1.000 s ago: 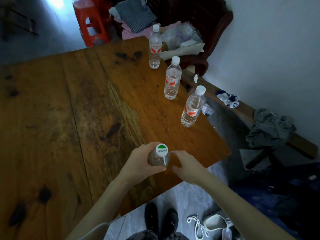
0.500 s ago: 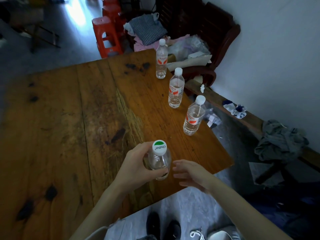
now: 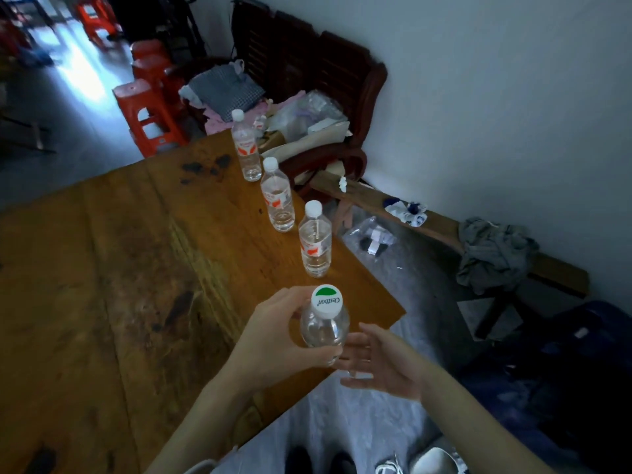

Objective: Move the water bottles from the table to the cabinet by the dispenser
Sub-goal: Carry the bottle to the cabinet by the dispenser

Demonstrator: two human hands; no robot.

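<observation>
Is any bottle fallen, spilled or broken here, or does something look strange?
Nothing stands out. Three bottles stand upright and capped along the table edge. The left hand holds a fourth bottle, capped; no spill shows.

The bottle (image 3: 324,328) in the left hand (image 3: 273,347) is clear glossy plastic with a matt white cap. The three bottles (image 3: 315,241) beyond that hand are the same clear plastic, with paper-like red labels. Under the hand, the counter (image 3: 119,275) is worn, stained wood, faintly glossy. Far beyond it stand glossy red plastic stools (image 3: 150,118).
</observation>
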